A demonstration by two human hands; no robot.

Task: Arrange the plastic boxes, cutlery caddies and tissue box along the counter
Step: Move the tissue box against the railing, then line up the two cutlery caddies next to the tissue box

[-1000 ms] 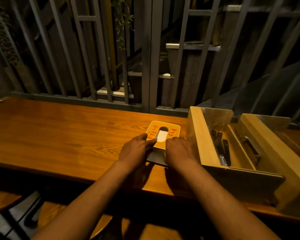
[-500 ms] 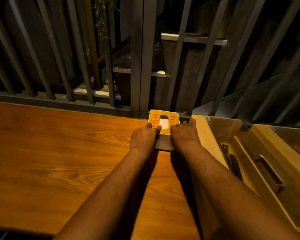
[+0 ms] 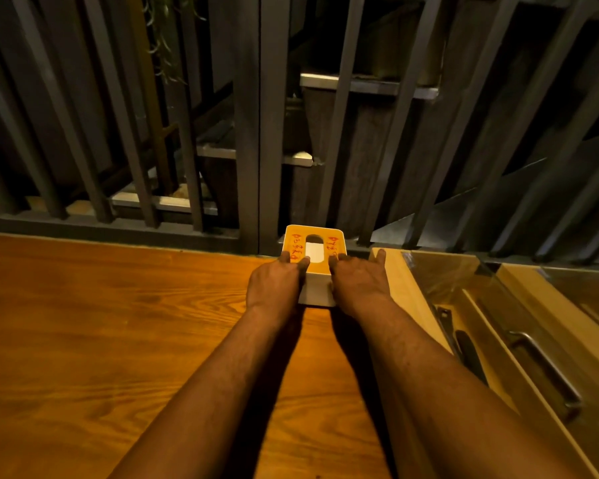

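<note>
The tissue box [image 3: 314, 252], white-sided with a yellow top, red writing and an oval slot showing white tissue, stands at the far edge of the wooden counter [image 3: 118, 323], against the metal railing. My left hand [image 3: 275, 285] grips its left side with fingertips on the top. My right hand [image 3: 358, 281] holds the right side the same way, its outer finger resting on the wooden cutlery caddy [image 3: 408, 299] beside it. That caddy holds dark cutlery [image 3: 464, 347] and a metal handle [image 3: 543, 368] in its compartments.
A grey metal railing [image 3: 249, 133] with vertical bars runs along the counter's far edge. The caddy has a clear panel [image 3: 464, 281] across its back. More wooden caddy walls continue to the right [image 3: 567, 305].
Both hands pushed the tissue box away from me across the counter, from beside the caddy's near end up to the railing. My view has moved forward and tilted down.
</note>
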